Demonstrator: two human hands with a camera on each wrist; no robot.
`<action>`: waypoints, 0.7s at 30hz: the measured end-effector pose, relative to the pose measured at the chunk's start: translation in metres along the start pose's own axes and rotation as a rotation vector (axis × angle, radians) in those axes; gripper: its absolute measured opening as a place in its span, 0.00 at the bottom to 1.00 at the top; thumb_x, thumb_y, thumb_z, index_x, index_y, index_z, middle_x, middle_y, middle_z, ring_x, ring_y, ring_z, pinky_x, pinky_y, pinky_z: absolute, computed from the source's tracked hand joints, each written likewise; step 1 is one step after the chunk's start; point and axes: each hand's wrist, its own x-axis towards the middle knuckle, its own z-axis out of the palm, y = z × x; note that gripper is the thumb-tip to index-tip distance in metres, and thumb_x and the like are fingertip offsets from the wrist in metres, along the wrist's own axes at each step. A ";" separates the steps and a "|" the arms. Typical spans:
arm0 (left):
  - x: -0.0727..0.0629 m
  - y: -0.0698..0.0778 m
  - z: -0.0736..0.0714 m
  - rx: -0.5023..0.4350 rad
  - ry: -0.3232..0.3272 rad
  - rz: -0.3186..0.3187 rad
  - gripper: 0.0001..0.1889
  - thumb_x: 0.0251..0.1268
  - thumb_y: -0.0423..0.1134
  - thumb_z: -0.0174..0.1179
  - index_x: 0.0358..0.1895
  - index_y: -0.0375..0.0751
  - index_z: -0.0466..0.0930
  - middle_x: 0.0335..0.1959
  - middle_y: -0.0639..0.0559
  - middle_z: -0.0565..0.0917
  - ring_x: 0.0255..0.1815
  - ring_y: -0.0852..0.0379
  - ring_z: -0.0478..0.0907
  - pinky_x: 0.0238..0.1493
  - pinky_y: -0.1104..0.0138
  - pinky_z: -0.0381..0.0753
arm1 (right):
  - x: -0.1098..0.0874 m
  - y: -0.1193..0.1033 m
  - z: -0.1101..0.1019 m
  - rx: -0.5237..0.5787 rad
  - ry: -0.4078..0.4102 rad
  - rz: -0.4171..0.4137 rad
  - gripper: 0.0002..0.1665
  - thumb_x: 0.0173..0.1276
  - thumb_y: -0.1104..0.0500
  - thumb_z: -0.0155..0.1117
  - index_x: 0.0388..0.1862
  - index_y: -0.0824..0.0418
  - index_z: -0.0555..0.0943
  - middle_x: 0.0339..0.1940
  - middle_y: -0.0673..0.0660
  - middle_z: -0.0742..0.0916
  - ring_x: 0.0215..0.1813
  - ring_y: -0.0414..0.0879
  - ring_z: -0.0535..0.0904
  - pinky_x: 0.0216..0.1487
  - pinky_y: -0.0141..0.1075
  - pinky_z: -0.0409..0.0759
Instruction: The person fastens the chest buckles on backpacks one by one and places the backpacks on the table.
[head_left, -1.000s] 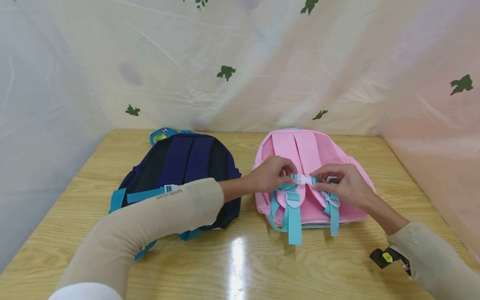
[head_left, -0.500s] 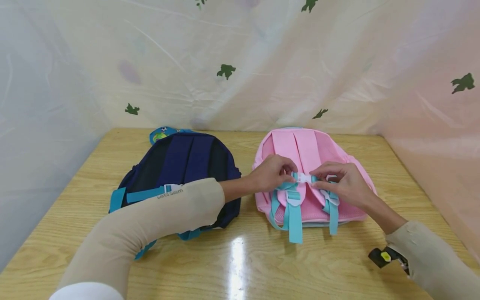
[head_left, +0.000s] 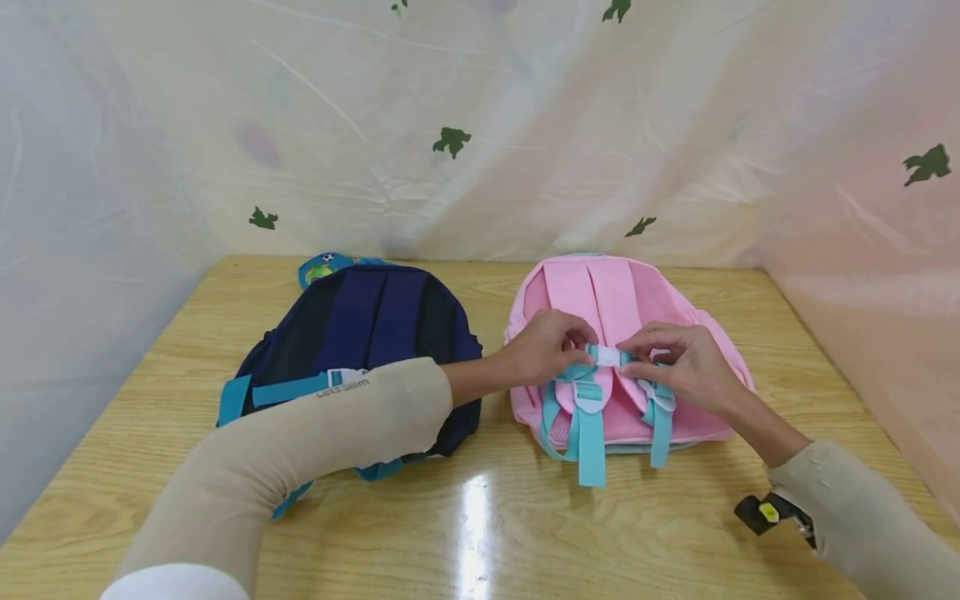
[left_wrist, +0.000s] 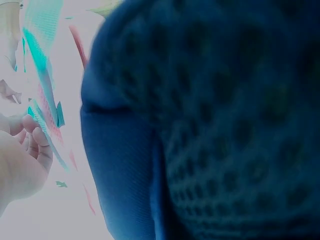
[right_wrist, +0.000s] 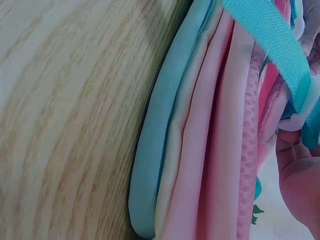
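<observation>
A pink backpack (head_left: 670, 302) lies back side up on the right of the table, with turquoise webbing straps. A white side-release buckle (head_left: 608, 357) sits across the middle of its shoulder straps, its halves close together. My left hand (head_left: 543, 348) pinches the turquoise webbing at the buckle's left end between thumb and fingers. From the other side, my right hand (head_left: 688, 364) pinches the webbing at its right end. The left wrist view shows my left hand (left_wrist: 22, 162) beside turquoise straps. In the right wrist view, my right hand (right_wrist: 300, 185) is partly cut off beside the bag's layered edge (right_wrist: 200, 150).
Left of the pink bag lies a navy backpack (head_left: 360, 321) with blue straps (head_left: 292, 390); my left forearm crosses over it. A blue printed piece (head_left: 324, 268) shows behind it. Bare wooden table (head_left: 420, 533) lies in front; a pale curtain (head_left: 525, 183) hangs behind.
Both hands keep their pinch on the webbing. The right hand has shifted slightly left, and the buckle between the hands looks a little shorter.
</observation>
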 end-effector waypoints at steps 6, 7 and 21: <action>-0.001 0.002 -0.001 0.002 -0.003 -0.013 0.09 0.70 0.30 0.68 0.49 0.31 0.86 0.38 0.43 0.86 0.32 0.61 0.75 0.36 0.78 0.73 | 0.000 0.000 0.001 0.002 0.001 0.002 0.14 0.59 0.76 0.75 0.45 0.70 0.89 0.31 0.49 0.86 0.34 0.38 0.77 0.32 0.24 0.79; -0.001 0.002 -0.002 0.002 -0.004 -0.014 0.09 0.69 0.30 0.68 0.49 0.31 0.86 0.37 0.44 0.86 0.32 0.61 0.75 0.37 0.78 0.73 | 0.000 0.000 0.001 0.005 0.000 0.003 0.14 0.60 0.76 0.75 0.45 0.70 0.88 0.31 0.49 0.86 0.34 0.38 0.77 0.32 0.24 0.79; -0.003 0.002 -0.007 0.019 -0.075 -0.026 0.10 0.69 0.31 0.69 0.50 0.31 0.85 0.35 0.46 0.84 0.34 0.59 0.76 0.37 0.78 0.74 | -0.001 -0.001 0.000 -0.004 -0.037 0.034 0.14 0.61 0.74 0.75 0.46 0.68 0.88 0.31 0.49 0.85 0.34 0.40 0.76 0.34 0.27 0.78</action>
